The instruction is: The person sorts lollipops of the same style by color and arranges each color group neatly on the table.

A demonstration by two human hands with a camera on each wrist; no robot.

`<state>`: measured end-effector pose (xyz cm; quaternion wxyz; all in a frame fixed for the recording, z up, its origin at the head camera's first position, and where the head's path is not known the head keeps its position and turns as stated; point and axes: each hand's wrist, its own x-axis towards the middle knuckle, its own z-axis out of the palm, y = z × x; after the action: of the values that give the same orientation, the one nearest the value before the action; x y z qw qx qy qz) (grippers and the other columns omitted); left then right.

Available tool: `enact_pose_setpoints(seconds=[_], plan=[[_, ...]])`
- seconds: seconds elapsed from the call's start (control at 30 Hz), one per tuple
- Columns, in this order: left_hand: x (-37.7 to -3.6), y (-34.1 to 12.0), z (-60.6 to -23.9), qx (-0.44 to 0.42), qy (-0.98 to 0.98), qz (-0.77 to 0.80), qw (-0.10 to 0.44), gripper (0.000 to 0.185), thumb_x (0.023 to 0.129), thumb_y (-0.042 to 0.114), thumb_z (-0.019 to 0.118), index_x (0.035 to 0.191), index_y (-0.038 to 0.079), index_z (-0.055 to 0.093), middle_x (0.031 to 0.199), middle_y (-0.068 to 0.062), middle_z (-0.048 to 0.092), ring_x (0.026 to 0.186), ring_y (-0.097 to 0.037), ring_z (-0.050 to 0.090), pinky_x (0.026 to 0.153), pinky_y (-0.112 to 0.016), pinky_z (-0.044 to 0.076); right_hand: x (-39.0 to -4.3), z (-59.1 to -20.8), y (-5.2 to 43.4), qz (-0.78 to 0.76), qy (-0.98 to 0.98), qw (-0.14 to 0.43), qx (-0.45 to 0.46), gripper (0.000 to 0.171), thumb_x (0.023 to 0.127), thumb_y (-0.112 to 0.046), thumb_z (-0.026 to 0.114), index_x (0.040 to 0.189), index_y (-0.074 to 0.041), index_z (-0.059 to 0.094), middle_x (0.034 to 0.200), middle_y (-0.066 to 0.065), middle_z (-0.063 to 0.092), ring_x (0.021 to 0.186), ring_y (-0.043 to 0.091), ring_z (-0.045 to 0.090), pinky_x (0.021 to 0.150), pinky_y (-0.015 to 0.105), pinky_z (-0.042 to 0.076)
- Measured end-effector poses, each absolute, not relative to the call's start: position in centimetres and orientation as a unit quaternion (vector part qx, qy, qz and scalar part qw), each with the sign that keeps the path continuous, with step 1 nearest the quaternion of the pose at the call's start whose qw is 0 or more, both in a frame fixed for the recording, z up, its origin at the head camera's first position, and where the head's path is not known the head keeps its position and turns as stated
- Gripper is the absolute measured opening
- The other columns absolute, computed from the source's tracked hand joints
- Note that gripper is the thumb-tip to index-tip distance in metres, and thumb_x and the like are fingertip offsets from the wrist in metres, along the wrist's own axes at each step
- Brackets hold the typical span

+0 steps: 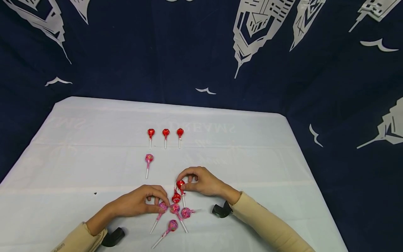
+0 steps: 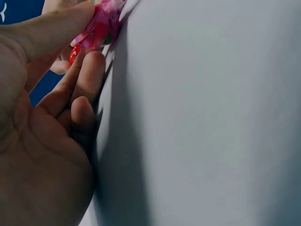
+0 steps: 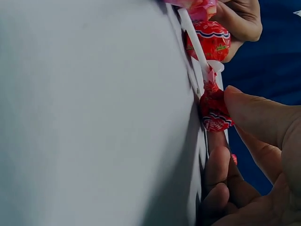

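Between thumb and fingertips, my left hand [image 1: 141,201] pinches the head of a pink lollipop [image 1: 163,206], its stick slanting toward the front edge. In the left wrist view that pink wrapper [image 2: 101,26] sits close over the cloth. My right hand [image 1: 203,181] holds a red lollipop [image 1: 181,184] by its head, the stick pointing toward me; the right wrist view shows the thumb on its wrapper [image 3: 216,115]. Another red lollipop [image 1: 176,198] lies beside it, stick away from me. Three more pink lollipops, one central [image 1: 175,209], one rightward [image 1: 186,212] and one nearest [image 1: 172,225], lie between and below the hands.
Farther back on the white cloth [image 1: 252,150] lie three red lollipops [image 1: 165,132] in a row, with one pink lollipop [image 1: 149,158] below the leftmost. A dark speck [image 1: 95,193] is at left. Behind the table hangs a navy curtain [image 1: 151,52] with white prints.
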<state>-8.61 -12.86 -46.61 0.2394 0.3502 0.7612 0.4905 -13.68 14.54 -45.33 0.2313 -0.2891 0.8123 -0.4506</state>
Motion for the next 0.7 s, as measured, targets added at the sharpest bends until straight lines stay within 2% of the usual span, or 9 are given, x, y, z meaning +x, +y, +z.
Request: enact_pose_setpoints(seconds=[0.27,0.47,0.6,0.7], plan=[[-8.4,-12.7,-46.9,0.332,0.774,0.506,0.187,0.016,0.093,0.026,0.072,0.109,0.024,0.075,0.108,0.010,0.070,0.085,-0.006,0.058,0.070,-0.023,0.046,-13.7,-45.7,14.7,-0.437,0.819,0.226,-0.295,0.020,0.090,-0.013,0.076,0.110,-0.017,0.074,0.089,-0.005,0.065,0.078,0.007,0.052,0.070,0.019,0.043],[-8.7,-12.6,-46.6,0.297,0.777,0.526,0.177,0.016,0.093,0.024,0.072,0.108,0.021,0.076,0.106,0.006,0.072,0.080,-0.007,0.056,0.069,-0.022,0.047,-13.9,-45.9,15.0,-0.436,0.818,0.227,-0.299,0.020,0.090,-0.014,0.076,0.110,-0.018,0.074,0.089,-0.004,0.066,0.078,0.006,0.053,0.070,0.019,0.044],[-9.2,-12.6,-46.3,0.279,0.782,0.538,0.147,0.016,0.093,0.020,0.073,0.108,0.015,0.076,0.103,0.001,0.071,0.077,-0.007,0.056,0.068,-0.022,0.048,-13.9,-45.9,15.0,-0.441,0.814,0.225,-0.304,0.021,0.090,-0.013,0.076,0.109,-0.018,0.073,0.089,-0.004,0.067,0.079,0.006,0.055,0.070,0.019,0.045],[-9.8,-12.7,-45.8,0.259,0.795,0.533,0.128,0.016,0.092,0.021,0.074,0.107,0.014,0.076,0.101,0.002,0.070,0.076,-0.007,0.056,0.068,-0.022,0.049,-13.9,-46.0,14.9,-0.443,0.811,0.225,-0.309,0.020,0.090,-0.014,0.076,0.110,-0.019,0.073,0.089,-0.004,0.067,0.079,0.006,0.056,0.072,0.020,0.045]])
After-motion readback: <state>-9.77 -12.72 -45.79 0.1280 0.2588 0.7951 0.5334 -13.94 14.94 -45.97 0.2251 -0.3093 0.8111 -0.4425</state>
